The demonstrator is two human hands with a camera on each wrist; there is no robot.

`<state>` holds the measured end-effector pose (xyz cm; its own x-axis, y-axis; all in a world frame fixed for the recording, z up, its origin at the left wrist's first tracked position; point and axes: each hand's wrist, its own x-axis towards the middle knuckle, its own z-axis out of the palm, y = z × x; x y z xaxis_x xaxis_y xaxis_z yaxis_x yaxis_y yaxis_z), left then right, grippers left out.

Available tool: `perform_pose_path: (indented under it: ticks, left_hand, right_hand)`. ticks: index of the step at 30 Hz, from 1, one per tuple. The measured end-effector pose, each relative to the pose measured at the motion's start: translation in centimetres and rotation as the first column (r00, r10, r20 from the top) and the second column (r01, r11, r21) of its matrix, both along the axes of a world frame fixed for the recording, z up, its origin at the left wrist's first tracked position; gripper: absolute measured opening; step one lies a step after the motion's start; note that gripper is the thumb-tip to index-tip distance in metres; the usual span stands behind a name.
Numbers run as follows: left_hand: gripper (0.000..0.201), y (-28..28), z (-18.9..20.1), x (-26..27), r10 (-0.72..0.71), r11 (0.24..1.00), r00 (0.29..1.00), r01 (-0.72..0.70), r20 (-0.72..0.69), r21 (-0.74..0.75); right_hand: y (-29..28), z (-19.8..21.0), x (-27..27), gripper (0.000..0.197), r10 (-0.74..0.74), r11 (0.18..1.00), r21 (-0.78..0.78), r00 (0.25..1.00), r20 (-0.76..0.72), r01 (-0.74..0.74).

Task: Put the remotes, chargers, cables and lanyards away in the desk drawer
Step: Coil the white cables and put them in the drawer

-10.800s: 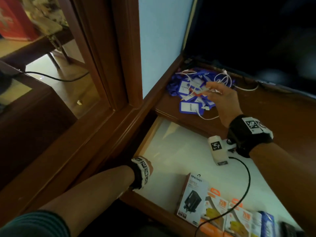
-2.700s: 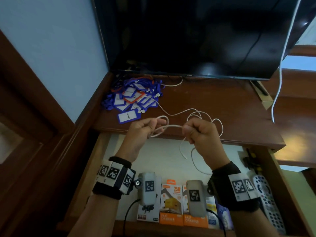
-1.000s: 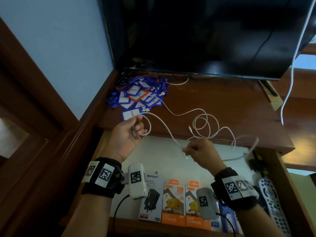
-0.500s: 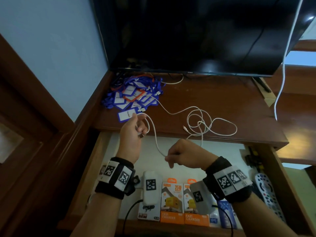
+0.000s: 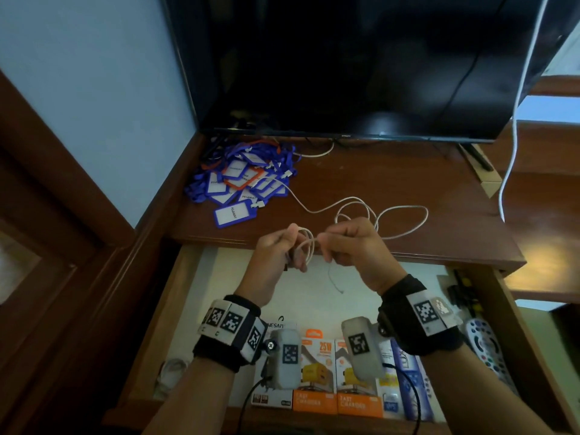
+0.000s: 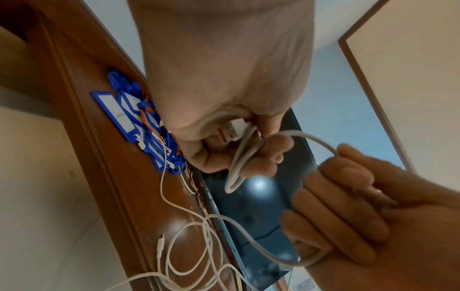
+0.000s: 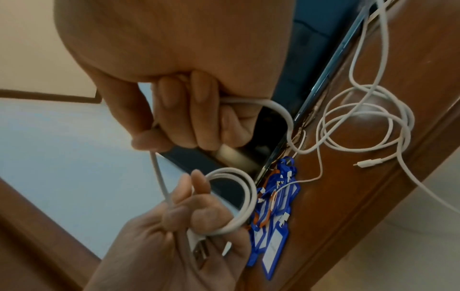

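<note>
Both hands work a white USB cable (image 5: 394, 211) above the open desk drawer (image 5: 175, 296). My left hand (image 5: 290, 251) grips a small coil of it (image 7: 245, 198), the USB plug (image 6: 230, 131) tucked against the palm. Close beside it, my right hand (image 5: 337, 244) pinches the strand leading to the coil (image 6: 311, 140). The rest of the cable lies in loose loops on the desk top (image 7: 361, 126). A pile of blue and orange lanyards with badge holders (image 5: 241, 180) lies at the desk's back left.
Inside the drawer, boxed chargers (image 5: 317, 375) stand along the front and a remote (image 5: 485, 343) lies at the right. A black TV (image 5: 345, 64) stands at the back of the desk. Another white cable (image 5: 514, 127) hangs at the right.
My right hand has risen from over the drawer to meet the left hand, bringing more cable to the coil. The left hand keeps its grip on the plug end.
</note>
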<state>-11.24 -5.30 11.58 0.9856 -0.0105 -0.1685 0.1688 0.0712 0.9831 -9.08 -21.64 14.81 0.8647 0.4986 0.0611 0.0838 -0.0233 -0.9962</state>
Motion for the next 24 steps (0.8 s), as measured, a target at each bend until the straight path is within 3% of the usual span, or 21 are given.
perform_pose_path:
  ticks: [6,11,14,18,24]
  left_hand:
    - [0.039,-0.4,0.1,-0.1,0.015,1.000,0.999,-0.014,-0.031,0.027]
    - [0.035,-0.4,0.4,-0.1,0.136,0.990,0.990,-0.136,-0.026,-0.019]
    - [0.037,-0.2,0.5,0.0,0.057,0.998,0.998,-0.056,-0.014,0.022]
    - [0.045,-0.4,0.5,-0.2,-0.056,0.996,0.998,0.056,0.008,-0.069]
    - [0.044,0.0,0.6,0.1,-0.061,0.960,0.998,0.055,-0.013,-0.276]
  right_hand:
    - [-0.1,-0.2,-0.1,0.043,0.001,0.998,0.059,0.998,-0.057,0.002]
    - [-0.2,-0.2,0.0,0.041,0.083,0.988,0.137,0.989,-0.119,-0.066]
    - [0.1,-0.3,0.1,0.047,0.076,0.986,0.156,0.988,-0.132,-0.055]
    - [0.4,-0.3,1.0,0.046,-0.061,0.989,0.126,0.993,-0.104,0.074]
    - [0.7,-0.7,2.0,0.042,-0.247,0.969,0.005,0.969,0.011,0.247]
